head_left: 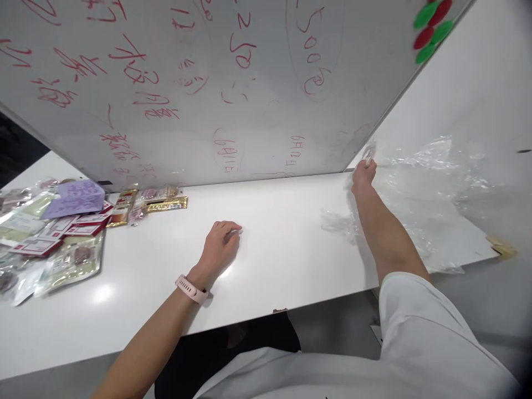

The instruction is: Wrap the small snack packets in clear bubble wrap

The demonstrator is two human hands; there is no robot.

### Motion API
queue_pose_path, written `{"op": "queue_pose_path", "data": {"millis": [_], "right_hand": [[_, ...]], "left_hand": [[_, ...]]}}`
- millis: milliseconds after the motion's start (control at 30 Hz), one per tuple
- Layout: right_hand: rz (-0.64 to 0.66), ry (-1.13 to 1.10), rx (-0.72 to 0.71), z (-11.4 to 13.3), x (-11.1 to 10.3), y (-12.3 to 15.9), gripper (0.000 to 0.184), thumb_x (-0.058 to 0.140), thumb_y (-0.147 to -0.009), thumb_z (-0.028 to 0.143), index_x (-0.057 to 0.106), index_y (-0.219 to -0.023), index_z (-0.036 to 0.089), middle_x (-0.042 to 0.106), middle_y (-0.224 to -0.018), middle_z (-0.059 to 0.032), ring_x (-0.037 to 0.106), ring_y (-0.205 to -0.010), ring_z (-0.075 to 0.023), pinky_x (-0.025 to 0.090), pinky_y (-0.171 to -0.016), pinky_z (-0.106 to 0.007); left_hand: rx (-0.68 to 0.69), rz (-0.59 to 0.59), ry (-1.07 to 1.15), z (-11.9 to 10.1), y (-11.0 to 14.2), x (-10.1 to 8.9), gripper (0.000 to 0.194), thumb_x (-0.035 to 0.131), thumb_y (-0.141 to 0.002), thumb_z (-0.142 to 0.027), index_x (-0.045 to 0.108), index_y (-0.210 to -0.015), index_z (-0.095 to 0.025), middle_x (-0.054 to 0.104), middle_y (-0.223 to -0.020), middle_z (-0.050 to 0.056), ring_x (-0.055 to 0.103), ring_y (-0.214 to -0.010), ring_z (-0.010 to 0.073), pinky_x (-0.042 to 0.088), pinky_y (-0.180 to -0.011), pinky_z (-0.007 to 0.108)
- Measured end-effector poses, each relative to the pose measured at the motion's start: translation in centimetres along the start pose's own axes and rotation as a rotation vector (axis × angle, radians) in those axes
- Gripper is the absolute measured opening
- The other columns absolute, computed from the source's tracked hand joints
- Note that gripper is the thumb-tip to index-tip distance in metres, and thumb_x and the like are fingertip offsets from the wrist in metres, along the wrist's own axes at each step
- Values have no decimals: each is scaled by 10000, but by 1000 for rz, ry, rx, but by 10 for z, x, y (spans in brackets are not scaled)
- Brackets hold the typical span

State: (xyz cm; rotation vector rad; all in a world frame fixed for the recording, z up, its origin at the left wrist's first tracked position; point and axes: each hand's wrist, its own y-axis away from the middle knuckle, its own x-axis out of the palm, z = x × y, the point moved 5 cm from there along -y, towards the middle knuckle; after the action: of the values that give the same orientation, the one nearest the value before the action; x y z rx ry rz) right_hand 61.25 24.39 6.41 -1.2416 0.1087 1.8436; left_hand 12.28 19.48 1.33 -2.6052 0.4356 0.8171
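My left hand (pixel 221 242) rests on the white table (pixel 274 238) with its fingers curled in and the thumb against them. A tiny pale bit shows at its fingertips, too small to name. Over on the right, my right hand (pixel 364 173) is closed on a piece of clear plastic film (pixel 369 151) beside the lower corner of the whiteboard. A heap of crinkled clear plastic (pixel 428 194) lies just right of that forearm, and a smaller loose clear piece (pixel 338 221) lies to its left.
A whiteboard (pixel 257 111) with red writing stands along the table's back, with green and red magnets (pixel 432 30) on it. At the left lie packed sachets (pixel 78 257), red-and-white cards (pixel 87 224), a purple packet (pixel 75 198) and gold sticks (pixel 166 204).
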Motion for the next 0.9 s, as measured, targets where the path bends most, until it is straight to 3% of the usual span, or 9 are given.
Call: {"op": "queue_pose_path", "data": {"millis": [133, 300, 433, 500, 600, 700, 800, 833, 900], "right_hand": [[39, -3, 222, -27, 23, -1, 551, 241, -1047, 182, 193, -1546, -46, 280, -1496, -363, 322, -1326, -192, 247, -1044, -418], [216, 3, 200, -38, 39, -1, 666, 415, -1010, 251, 179, -1596, 39, 64, -1638, -297, 71, -1493, -202, 140, -1123, -458], [252, 31, 163, -21, 24, -2, 796, 518, -957, 367, 201, -1586, -4, 7, -1640, -326, -12, -1535, -315, 65, -1144, -551], [273, 47, 26, -12, 6, 11, 693, 556, -938, 354, 369, -1535, 55, 139, -1640, -291, 88, -1534, -335, 78, -1156, -563], [324, 52, -197, -20, -24, 68, 386, 656, -886, 369, 665, -1225, 186, 507, -1467, -206, 368, -1429, -365, 151, -1154, -622], [232, 62, -207, -55, -49, 152, 261, 684, -838, 453, 698, -981, 235, 617, -1311, -169, 392, -1401, -449, 127, -1102, -775], [219, 56, -77, -69, -53, 233, 372, 585, -875, 526, 673, -1113, 254, 559, -1396, -172, 349, -1439, -467, 173, -1089, -809], [259, 53, -72, -60, -50, 256, 419, 551, -894, 529, 653, -1191, 252, 525, -1445, -171, 328, -1460, -454, 187, -1116, -782], [406, 30, -174, -20, -43, 292, 516, 496, -929, 508, 586, -1345, 217, 451, -1532, -174, 275, -1498, -423, 189, -1174, -706]], "left_hand": [[-10, -9, 26, 4, -1, 2, 227, 527, -862, -152, 710, -967, -234, 711, -1050, 52, 582, -1032, 225, 525, -812, 388], [9, -8, 41, 8, -2, 4, 237, 515, -870, -150, 720, -954, -236, 717, -1033, 59, 585, -1026, 230, 529, -803, 394], [34, -29, 37, 9, -3, 4, 233, 528, -866, -140, 722, -941, -244, 723, -1014, 55, 594, -1003, 236, 530, -794, 402], [40, -33, 34, 9, -3, 4, 236, 526, -865, -127, 720, -933, -242, 726, -1010, 48, 592, -991, 232, 529, -795, 397], [42, -30, 28, 9, -4, 5, 241, 520, -863, -109, 716, -923, -237, 729, -1000, 40, 590, -969, 227, 525, -786, 383], [32, -28, 10, 8, -4, 4, 253, 516, -844, -85, 712, -907, -232, 723, -974, 38, 585, -957, 228, 515, -823, 392], [-10, -16, 12, 6, -4, 4, 228, 534, -837, -95, 711, -895, -228, 716, -957, 38, 580, -975, 233, 501, -876, 405], [-37, -11, 31, 5, -5, 3, 205, 551, -840, -113, 713, -897, -225, 716, -964, 41, 584, -988, 234, 498, -890, 406], [-112, 12, 109, 4, -6, 3, 144, 590, -857, -177, 718, -913, -214, 717, -998, 52, 602, -1004, 234, 496, -908, 406]]}}
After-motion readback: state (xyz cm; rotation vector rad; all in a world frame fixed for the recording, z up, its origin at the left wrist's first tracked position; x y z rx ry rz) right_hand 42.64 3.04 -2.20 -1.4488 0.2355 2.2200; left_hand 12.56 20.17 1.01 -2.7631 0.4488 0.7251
